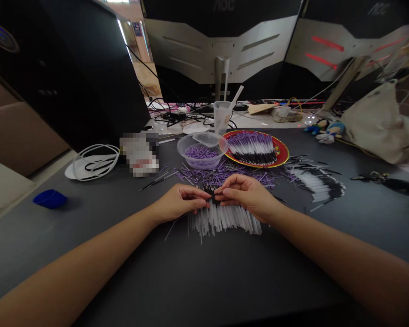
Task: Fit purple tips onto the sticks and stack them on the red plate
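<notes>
My left hand and my right hand meet over a pile of thin sticks. Both have thumb and fingers pinched together, fingertips almost touching; what sits between them is too small and dark to make out. Beneath them lie the white sticks with black ends, the white ends pointing toward me. Just beyond the fingers, loose purple-headed pieces are scattered. A clear plastic bowl holds more purple pieces. Beside it, a red plate carries rows of sticks with purple, white and black sections.
More white and black sticks lie to the right. A blue cup-shaped object and a white cable are on the left. Behind stand a plastic cup with a straw, monitors and a black computer case.
</notes>
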{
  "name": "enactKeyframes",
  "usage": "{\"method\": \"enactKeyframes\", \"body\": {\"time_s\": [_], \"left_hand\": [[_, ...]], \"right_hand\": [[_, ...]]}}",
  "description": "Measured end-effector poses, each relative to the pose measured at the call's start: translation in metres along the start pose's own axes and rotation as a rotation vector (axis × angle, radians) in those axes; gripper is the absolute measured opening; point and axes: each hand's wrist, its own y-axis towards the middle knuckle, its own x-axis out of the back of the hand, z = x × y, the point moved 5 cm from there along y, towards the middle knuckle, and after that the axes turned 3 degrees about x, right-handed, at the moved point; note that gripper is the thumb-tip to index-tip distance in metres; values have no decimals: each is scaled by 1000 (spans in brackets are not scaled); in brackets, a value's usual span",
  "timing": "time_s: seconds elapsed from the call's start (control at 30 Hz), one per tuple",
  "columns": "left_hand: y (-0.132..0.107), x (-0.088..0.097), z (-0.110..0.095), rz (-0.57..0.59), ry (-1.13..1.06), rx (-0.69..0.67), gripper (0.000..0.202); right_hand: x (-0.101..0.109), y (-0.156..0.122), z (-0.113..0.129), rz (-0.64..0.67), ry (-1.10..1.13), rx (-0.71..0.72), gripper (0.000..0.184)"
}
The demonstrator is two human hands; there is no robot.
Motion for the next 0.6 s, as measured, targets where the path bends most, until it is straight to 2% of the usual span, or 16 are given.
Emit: {"method": "enactKeyframes", "body": {"time_s": [0.1,0.2,0.3,0.37,0.47,0.6], "left_hand": [[0,0,0,15,10,6,29],[0,-2,0,40,1,16,34],[0,-3,-1,55,-12,12,34],[0,-3,0,59,-6,8,30],[0,-2,1,53,36,-4,19],[0,0,1,29,78,-23,14]], "right_hand": [[-4,1,-3,13,-143,5,14],[-7,-1,-4,32,-387,37,16],[-7,-4,7,12,-673,209,22],[-8,-7,17,-2,-804,341,15],[-9,-10,25,10,-888,427,7],[-10,-10,30,14,-938,464,7]]}}
